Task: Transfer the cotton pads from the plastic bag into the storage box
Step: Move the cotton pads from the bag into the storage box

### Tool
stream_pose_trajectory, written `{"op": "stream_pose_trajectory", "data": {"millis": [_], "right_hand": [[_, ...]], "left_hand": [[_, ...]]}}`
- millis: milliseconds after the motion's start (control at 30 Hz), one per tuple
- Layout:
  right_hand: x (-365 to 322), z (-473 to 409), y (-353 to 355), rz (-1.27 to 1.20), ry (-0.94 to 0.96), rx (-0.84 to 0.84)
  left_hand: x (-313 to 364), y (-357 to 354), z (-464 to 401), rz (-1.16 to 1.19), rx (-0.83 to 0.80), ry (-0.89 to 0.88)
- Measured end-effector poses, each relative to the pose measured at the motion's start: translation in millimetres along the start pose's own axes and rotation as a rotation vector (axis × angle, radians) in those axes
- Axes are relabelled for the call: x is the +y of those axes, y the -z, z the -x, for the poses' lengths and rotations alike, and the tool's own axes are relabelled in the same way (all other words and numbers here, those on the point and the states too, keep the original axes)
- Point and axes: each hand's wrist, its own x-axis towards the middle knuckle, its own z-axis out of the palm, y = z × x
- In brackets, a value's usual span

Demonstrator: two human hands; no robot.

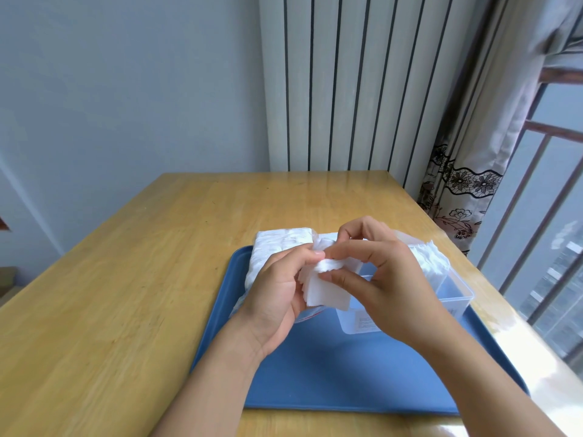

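A stack of cotton pads [326,287] is pinched between the left hand [277,288] and right hand [375,279], with the storage box [441,279] lying just beyond the right hand, nearer it.

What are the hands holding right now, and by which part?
Both hold a stack of cotton pads: left hand grips its left edge, right hand pinches the top end.

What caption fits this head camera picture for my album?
Both hands, left hand and right hand, hold a stack of cotton pads above the blue tray, beside the clear storage box.
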Motion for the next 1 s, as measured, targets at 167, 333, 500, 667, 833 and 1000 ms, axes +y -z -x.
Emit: {"op": "stream_pose_trajectory", "data": {"millis": [167, 333, 500, 667, 833, 1000], "right_hand": [[-2.7, -0.4, -1.7, -0.065, -0.035, 0.000], [-3.2, -3.1, 4.2, -0.192, -0.125, 0.114], [-2.4, -2.6, 8.3, -0.167, -0.128, 0.051], [-10.7, -0.4, 11.9, -0.266, -0.091, -0.008], [-13.4, -0.5, 21.8, -0.502, -0.042, -0.103], [-12.8, -0.9, 20.7, -0.465, -0.064, -0.054]], "left_hand": [[0.2, -1.9, -0.7, -0.022, 0.080, 0.000], [-3.9, -5.1, -1.7, -0.153, 0.108, -0.080], [-7.4, -5.6, -3.1, -0.266, 0.213, -0.196], [-4.7, -2.3, -2.9, -0.222, 0.271, -0.174], [-4.6, -3.9, -2.2, -0.209, 0.243, -0.173], [-5.3, -1.6, -4.2, -0.209, 0.221, -0.188]]}}
